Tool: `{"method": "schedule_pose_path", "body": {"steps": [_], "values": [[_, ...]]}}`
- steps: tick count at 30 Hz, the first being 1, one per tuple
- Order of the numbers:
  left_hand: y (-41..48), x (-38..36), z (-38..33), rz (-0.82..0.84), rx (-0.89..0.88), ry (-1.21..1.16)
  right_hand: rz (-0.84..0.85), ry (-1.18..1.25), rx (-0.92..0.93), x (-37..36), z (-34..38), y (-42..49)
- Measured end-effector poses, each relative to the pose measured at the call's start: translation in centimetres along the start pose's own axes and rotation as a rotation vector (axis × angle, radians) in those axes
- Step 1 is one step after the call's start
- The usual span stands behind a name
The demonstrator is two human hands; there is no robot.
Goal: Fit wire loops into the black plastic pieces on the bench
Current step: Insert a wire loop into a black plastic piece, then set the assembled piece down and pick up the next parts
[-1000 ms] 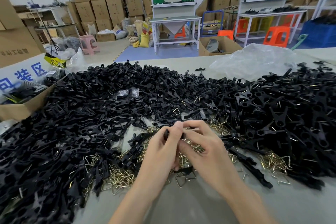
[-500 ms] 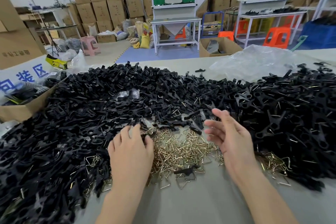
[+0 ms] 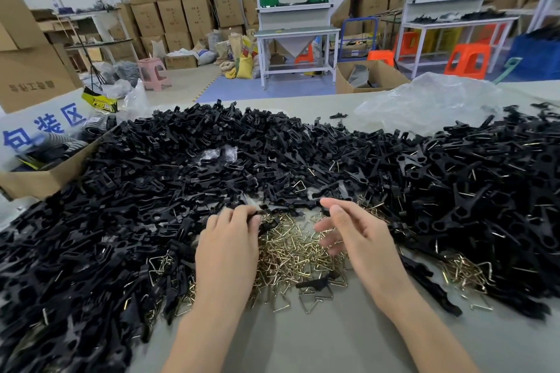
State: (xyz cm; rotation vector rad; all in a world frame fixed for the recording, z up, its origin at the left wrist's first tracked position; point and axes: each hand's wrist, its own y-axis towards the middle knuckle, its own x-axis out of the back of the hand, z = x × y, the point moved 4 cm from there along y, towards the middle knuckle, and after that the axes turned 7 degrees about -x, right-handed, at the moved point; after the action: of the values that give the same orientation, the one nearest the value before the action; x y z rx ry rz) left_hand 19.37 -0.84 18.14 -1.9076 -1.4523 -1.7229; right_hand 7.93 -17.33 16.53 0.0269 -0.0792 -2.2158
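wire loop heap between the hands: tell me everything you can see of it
The wire loop heap is a loose tangle of thin, shiny, brass-coloured metal wire bent into small, roughly triangular loops. It lies on the grey bench, hemmed by black plastic pieces at its left, far and right sides, with strays spilling nearer. A single black piece lies on its near part. The left hand covers its left edge; the right hand, fingers relaxed, is over its right side, contact unclear.

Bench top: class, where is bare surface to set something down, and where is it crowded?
Bare: the near edge of the grey bench, short of the brass wire loops; also the far strip beside the clear plastic bag. Crowded: the black plastic pieces heaped across the middle.
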Motion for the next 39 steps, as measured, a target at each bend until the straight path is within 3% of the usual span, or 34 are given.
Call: {"method": "schedule_pose_path", "body": {"steps": [3,5,10,17,24,31,39], "values": [[-0.1,1.0,-2.0,-0.193,-0.175,-0.145,0.056,0.031,-0.04,-0.4,-0.1,0.0],[-0.4,1.0,-3.1,-0.227,-0.258,-0.211,0.118,0.048,-0.086,-0.9,-0.4,0.0],[-1.1,0.0,-4.5,-0.069,-0.351,-0.389,0.171,0.197,-0.072,-1.4,-0.2,-0.2],[-1.2,-0.5,-4.9,-0.037,-0.39,-0.429,0.098,0.532,-0.147,-0.6,-0.7,0.7],[-1.4,-0.7,-4.6,-0.073,-0.175,-0.645,0.081,0.806,-0.284,0.2,-0.7,1.0],[-1.8,-1.8,-5.7,-0.038,0.049,-1.054,0.06,0.684,-0.249,-0.7,-1.0,1.0],[-1.3,-2.6,-5.7,0.005,0.149,-1.185,0.044,0.62,-0.242,-0.7,-1.2,1.3]]}}
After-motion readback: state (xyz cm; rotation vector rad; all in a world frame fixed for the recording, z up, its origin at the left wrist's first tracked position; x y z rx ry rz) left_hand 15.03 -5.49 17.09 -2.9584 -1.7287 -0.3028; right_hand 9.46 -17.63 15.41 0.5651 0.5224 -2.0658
